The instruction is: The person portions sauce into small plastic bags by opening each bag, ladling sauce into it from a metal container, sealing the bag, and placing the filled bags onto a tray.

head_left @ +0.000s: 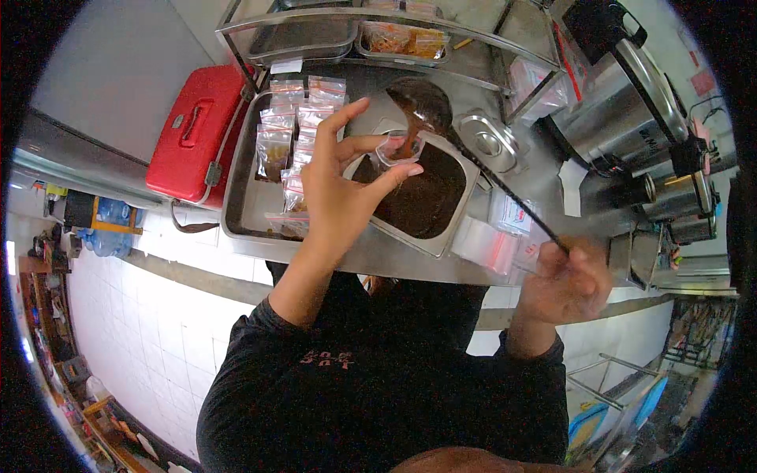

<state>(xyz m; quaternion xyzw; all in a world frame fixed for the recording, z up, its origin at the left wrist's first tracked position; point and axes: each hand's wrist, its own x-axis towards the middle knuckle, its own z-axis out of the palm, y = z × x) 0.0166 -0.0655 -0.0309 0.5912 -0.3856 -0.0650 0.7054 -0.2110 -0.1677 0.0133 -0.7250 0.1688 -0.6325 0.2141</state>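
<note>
While the outstretched left fingers (396, 177) pinch a bag (393, 153), right fingers (579, 262) clench a ladle (430, 102).

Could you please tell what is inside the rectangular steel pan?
The rectangular steel pan holds dark brown, sauce-like contents. They hide its bottom; the bare left hand covers part of its left side.
</note>
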